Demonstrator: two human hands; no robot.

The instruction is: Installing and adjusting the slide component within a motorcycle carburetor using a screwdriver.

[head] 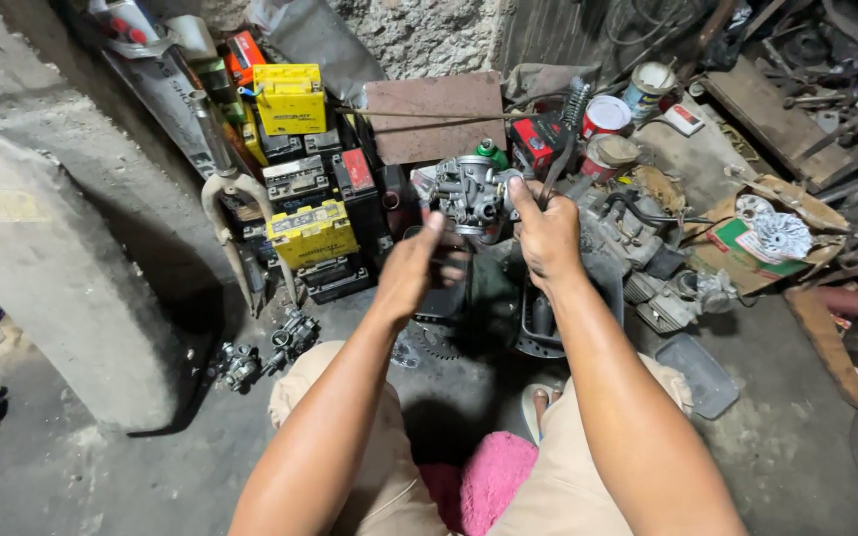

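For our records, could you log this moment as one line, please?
left hand: touching carburetor | right hand: holding carburetor | nearby: yellow batteries

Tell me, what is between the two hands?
In the head view, a grey metal carburetor sits between the left hand and the right hand; both hold it.

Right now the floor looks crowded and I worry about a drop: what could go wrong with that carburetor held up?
The carburetor is held in the air between the right hand and left hand; a slip might drop it onto the engine parts and the dark tray underneath.
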